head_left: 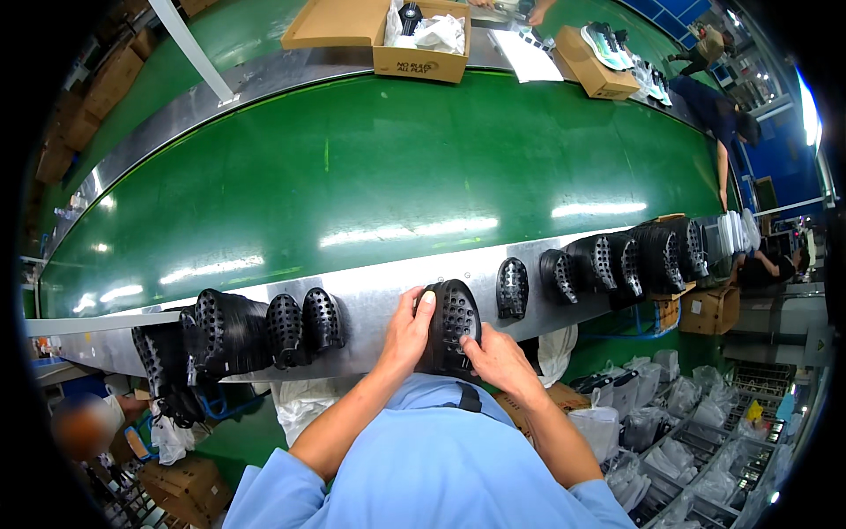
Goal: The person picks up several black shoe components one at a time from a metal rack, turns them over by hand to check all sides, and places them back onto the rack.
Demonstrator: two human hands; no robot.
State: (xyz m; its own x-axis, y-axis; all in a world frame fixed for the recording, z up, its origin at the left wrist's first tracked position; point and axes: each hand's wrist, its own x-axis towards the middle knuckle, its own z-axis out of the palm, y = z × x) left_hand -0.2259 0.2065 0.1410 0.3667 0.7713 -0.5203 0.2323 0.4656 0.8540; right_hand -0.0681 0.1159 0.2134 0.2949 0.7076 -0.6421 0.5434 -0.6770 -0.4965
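Observation:
Both hands hold a black shoe (458, 310) upright in front of my body, its sole covered in round dimples or studs and turned toward me. My left hand (407, 333) grips its left side, with the thumb pointing up along the edge. On the lower right side, my right hand (500, 360) presses its thumb against the sole; its other fingers are partly hidden. Just beyond to the right, a single black shoe (512, 289) with a similar sole stands on the metal ledge (388, 286). To the left stands another such shoe (323, 319).
More black shoes stand in groups at the left (227, 331) and right (630, 260). A green conveyor belt (352, 167) runs beyond the ledge. Across it are an open carton (421, 63) and a box with light shoes (599, 75). Racks with plastic-wrapped items (696, 458) stand lower right; a person reaches in at far right.

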